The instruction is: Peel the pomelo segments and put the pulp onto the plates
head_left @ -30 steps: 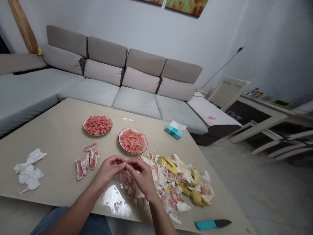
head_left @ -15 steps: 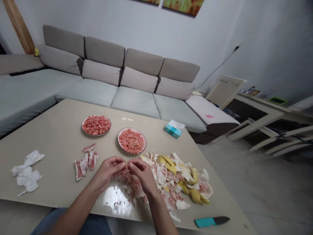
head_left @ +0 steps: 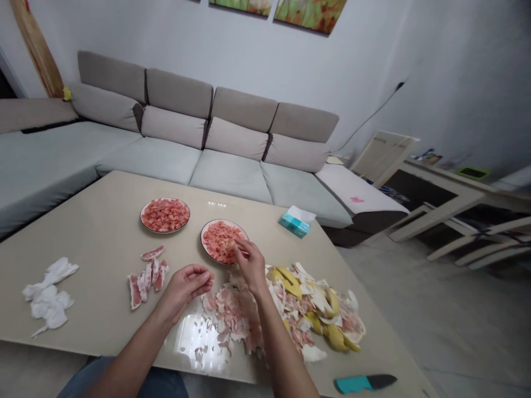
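My left hand (head_left: 186,287) is closed in a pinch above the table, with a small pale pink bit of pomelo (head_left: 212,276) at its fingertips. Over the right rim of the nearer plate (head_left: 204,244), my right hand (head_left: 252,266) pinches what looks like a piece of pomelo pulp, mostly hidden by the fingers. That plate holds a heap of pink pomelo pulp (head_left: 219,239). Below and between the hands lie thin scraps of pomelo membrane (head_left: 230,312). Several unpeeled pomelo segments (head_left: 145,281) rest left of my left hand.
A second plate of pulp (head_left: 165,215) stands farther back. Yellow and white pomelo peel (head_left: 332,331) is piled on the right. A teal-handled knife (head_left: 365,382) lies near the front edge, a tissue box (head_left: 295,222) at the back right, and crumpled white tissues (head_left: 50,298) at left.
My hands were together over the scraps and are now apart. The right hand has moved forward to the nearer plate; the left has stayed nearly in place. The view has shifted slightly.
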A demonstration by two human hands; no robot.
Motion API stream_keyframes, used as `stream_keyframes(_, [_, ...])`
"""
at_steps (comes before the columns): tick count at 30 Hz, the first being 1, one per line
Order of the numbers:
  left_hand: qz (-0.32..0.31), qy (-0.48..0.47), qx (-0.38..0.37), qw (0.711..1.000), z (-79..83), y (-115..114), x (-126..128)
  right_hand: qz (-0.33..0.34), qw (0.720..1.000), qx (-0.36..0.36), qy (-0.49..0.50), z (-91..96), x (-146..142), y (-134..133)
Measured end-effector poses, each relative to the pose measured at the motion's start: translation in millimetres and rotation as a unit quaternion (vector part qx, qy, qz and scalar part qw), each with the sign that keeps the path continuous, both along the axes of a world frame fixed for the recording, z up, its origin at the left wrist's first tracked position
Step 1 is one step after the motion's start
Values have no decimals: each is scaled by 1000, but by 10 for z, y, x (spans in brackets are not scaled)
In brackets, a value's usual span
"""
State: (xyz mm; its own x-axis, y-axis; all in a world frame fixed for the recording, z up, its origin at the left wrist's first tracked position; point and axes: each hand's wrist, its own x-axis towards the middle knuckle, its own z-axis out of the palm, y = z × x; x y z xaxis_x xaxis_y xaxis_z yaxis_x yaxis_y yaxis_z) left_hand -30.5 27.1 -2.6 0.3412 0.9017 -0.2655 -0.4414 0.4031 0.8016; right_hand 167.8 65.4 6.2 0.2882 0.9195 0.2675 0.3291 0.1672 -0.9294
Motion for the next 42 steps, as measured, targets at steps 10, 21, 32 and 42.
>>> stream_keyframes(10, [-22, 69, 56, 996, 77, -80, 51, 130, 989, -60, -21, 106, -373, -824])
stream_keyframes(21, [-54, 65, 55, 995, 104, -99, 29, 145, 968, -150, 137, 147, -323, -828])
stream_keyframes(32, [-59, 56, 45, 996, 102, -96, 38, 192, 890, -198, 364, -12, -270, -801])
stream_keyframes(42, [-52, 6, 20, 998, 79, -74, 21, 217, 841, -203, 451, 5, -335, -775])
